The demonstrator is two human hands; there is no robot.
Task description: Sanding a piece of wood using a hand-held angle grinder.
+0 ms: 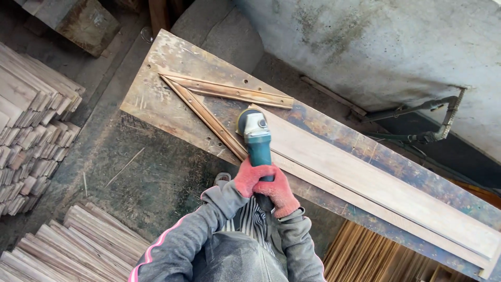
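Note:
Both my hands wear red gloves and grip a teal angle grinder (258,138). My left hand (248,177) wraps the tool's body from the left, and my right hand (281,192) holds its rear end. The grinder's head rests on the left end of a long pale wooden plank (376,180). That plank lies along a worn workbench (162,78), against a wooden rail (203,112) fixed to the top.
A second rail (235,91) meets the first in a V on the bench. Stacks of thin wooden slats lie at the left (31,130), at the lower left (78,245) and under the bench at the right (370,258). A stained wall (391,47) and metal pipe (417,107) stand behind.

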